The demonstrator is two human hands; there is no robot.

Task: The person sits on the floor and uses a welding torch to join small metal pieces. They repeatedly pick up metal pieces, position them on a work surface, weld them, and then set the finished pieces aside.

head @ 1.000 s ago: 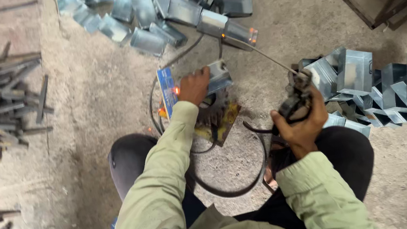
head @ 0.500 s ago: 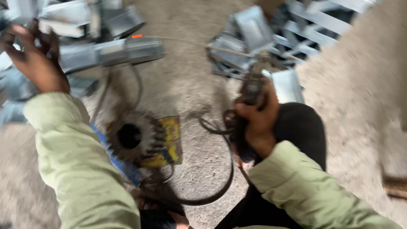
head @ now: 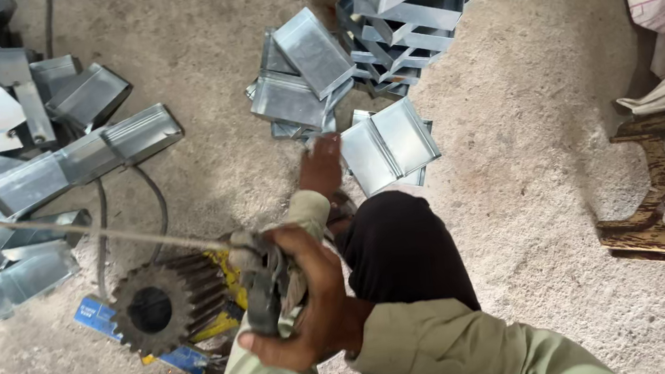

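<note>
Grey gritty concrete floor (head: 530,217). Right hand (head: 312,311) at 6 o'clock, fingers wrapped round electrode holder (head: 265,287). Left hand (head: 322,163) reaching folded sheet-metal piece (head: 389,145) at 12; finger state unclear. Rusty gear (head: 157,305) at 8.

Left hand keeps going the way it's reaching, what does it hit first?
Most likely the folded sheet-metal piece on the ground just ahead and to the right of the left hand; the fingertips already look close to its edge. Beyond that lies the stack of similar metal pieces. Depth is unclear, so contact can't be confirmed.
</note>
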